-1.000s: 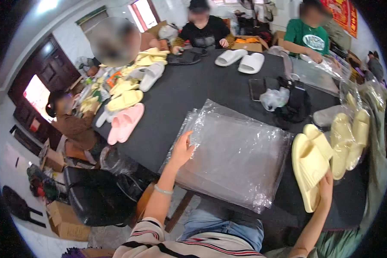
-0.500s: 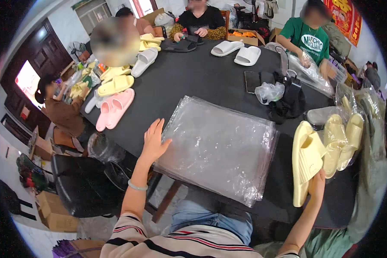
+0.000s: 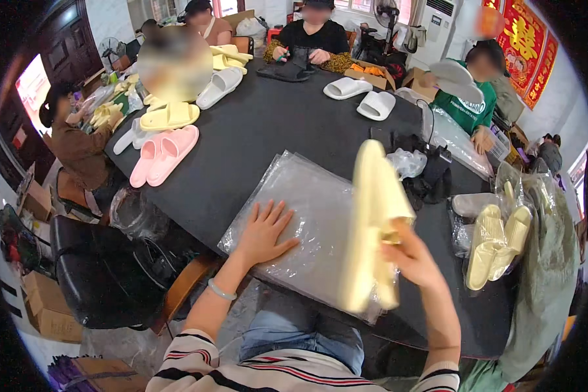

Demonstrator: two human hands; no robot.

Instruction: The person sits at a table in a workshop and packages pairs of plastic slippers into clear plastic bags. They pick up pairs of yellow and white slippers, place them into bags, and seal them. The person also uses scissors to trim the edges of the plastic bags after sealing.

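Observation:
My left hand (image 3: pixel 265 234) lies flat with spread fingers on a stack of clear plastic bags (image 3: pixel 307 215) at the table's near edge. In my right hand (image 3: pixel 411 256) are pale yellow slippers (image 3: pixel 367 225), apparently a pair, gripped at the side near the strap. Held upright and blurred by motion, they hide the right part of the stack. Right of them, another yellow pair (image 3: pixel 489 247) sits in a clear bag on the table, with a greyish slipper (image 3: pixel 473 204) just behind it.
Pink slippers (image 3: pixel 164 157), more yellow ones (image 3: pixel 170 117) and white pairs (image 3: pixel 359 97) stand on the dark table (image 3: pixel 255 137). A crumpled bag (image 3: pixel 408 162) lies near black items. Co-workers sit around; one in green (image 3: pixel 467 98) raises a pale slipper. A black chair (image 3: pixel 104 274) stands at left.
My right hand has lifted the yellow slippers off the table and carried them left over the bags. My left hand has come down onto the stack. The co-worker in green has raised a slipper.

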